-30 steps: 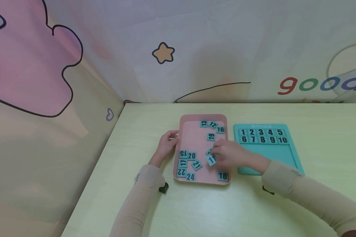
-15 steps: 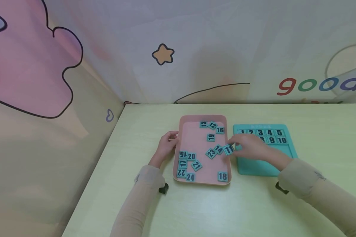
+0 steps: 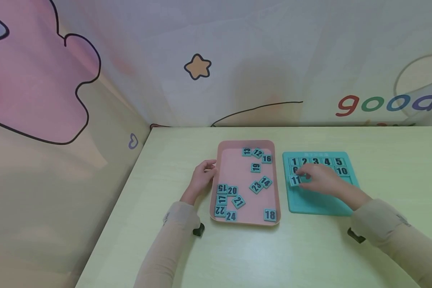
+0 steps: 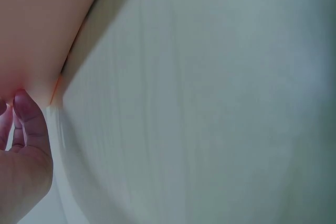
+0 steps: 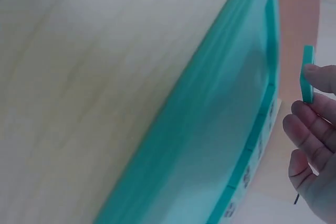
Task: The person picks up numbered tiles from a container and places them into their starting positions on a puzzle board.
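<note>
My right hand (image 3: pixel 324 181) pinches the number tile 11 (image 3: pixel 295 180) between thumb and fingers, over the left side of the teal board (image 3: pixel 317 203), just below tile 6. In the right wrist view the tile (image 5: pixel 307 77) stands edge-on, apart from the board's surface. Rows of number tiles, 1 to 10, sit in the board's upper part; my fingers cover some. My left hand (image 3: pixel 201 176) holds the left rim of the pink tray (image 3: pixel 234 170). Up close in the left wrist view, the left hand's (image 4: pixel 26 161) curled fingers meet the tray's edge.
Loose number tiles lie in the tray, such as 19 (image 3: pixel 255 167), 23 (image 3: pixel 256 187), 21 (image 3: pixel 238 201) and 18 (image 3: pixel 270 215). Tray and board stand side by side on a pale wooden table (image 3: pixel 245 256). A printed cloth (image 3: pixel 237 80) hangs behind.
My right hand has carried tile 11 from the tray rightward, over the rim, to the board's left side. Tiles 23 and 14 have come into view. The left hand stays at the tray.
</note>
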Available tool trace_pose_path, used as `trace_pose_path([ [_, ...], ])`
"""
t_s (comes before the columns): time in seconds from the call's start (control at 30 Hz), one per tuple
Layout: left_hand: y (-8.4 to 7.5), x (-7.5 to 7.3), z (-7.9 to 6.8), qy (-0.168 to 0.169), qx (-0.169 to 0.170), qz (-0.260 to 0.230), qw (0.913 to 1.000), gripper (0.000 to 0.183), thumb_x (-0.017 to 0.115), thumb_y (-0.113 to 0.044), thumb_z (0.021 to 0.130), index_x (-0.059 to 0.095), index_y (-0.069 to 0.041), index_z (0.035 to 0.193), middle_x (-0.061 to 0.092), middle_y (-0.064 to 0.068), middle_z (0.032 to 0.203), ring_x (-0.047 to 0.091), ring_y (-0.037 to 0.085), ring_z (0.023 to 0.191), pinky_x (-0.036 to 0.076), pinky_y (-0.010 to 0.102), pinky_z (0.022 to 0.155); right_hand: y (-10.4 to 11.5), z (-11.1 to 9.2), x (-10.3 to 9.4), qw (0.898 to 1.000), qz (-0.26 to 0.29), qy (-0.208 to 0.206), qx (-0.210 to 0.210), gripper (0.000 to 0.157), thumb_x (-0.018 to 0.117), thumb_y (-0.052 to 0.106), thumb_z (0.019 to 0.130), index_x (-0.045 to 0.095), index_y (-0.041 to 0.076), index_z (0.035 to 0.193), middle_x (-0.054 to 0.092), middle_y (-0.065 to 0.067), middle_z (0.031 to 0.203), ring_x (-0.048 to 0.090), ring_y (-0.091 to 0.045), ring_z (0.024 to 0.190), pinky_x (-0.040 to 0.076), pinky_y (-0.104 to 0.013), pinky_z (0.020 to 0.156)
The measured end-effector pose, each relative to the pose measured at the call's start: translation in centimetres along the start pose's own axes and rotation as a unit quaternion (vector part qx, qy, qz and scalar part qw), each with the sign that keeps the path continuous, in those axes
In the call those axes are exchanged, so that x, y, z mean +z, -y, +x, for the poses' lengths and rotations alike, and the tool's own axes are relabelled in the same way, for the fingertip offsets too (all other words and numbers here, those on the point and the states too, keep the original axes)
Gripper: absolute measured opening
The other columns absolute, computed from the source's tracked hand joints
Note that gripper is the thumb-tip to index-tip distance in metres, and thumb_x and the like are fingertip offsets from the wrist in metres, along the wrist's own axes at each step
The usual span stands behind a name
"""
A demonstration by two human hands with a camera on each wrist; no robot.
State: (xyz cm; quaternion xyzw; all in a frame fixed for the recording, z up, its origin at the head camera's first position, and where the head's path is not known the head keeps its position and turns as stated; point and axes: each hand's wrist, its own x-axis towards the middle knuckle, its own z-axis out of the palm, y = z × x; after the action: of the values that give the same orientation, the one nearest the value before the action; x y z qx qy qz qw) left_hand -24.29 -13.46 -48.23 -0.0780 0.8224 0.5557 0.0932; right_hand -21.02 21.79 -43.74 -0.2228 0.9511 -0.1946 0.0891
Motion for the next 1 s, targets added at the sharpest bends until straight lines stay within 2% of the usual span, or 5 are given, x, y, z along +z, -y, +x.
trace_pose_path([
  [0.33,0.0,0.0,0.1,0.003,-0.010,-0.006,0.9999,0.034,0.052,-0.019,0.088,0.050,-0.016,0.122,0.051,0.006,0.107,0.052,0.016,0.085,0.045,0.023,0.077,-1.8,0.0,1.4,1.000,-0.003,-0.004,0.028,0.037,0.067,0.020,0.075,0.062,0.003,0.107,0.062,-0.015,0.105,0.055,-0.031,0.099,0.043,-0.048,0.085],
  [0.77,0.1,0.0,0.2,-0.004,-0.011,0.000,0.9999,0.033,0.051,-0.019,0.088,0.050,-0.018,0.121,0.051,0.005,0.106,0.052,0.017,0.085,0.046,0.024,0.077,-1.9,0.4,2.3,0.998,-0.056,-0.009,0.016,0.038,0.065,0.022,0.076,0.061,0.002,0.108,0.061,-0.017,0.106,0.055,-0.033,0.100,0.043,-0.048,0.085],
  [1.0,0.1,0.1,0.2,-0.003,-0.013,0.000,0.9999,0.033,0.051,-0.020,0.088,0.051,-0.018,0.120,0.051,0.004,0.107,0.052,0.017,0.086,0.046,0.025,0.079,-1.6,0.6,2.3,0.998,-0.058,-0.009,0.014,0.040,0.065,0.020,0.077,0.059,0.001,0.111,0.062,-0.015,0.103,0.056,-0.026,0.090,0.045,-0.046,0.081],
])
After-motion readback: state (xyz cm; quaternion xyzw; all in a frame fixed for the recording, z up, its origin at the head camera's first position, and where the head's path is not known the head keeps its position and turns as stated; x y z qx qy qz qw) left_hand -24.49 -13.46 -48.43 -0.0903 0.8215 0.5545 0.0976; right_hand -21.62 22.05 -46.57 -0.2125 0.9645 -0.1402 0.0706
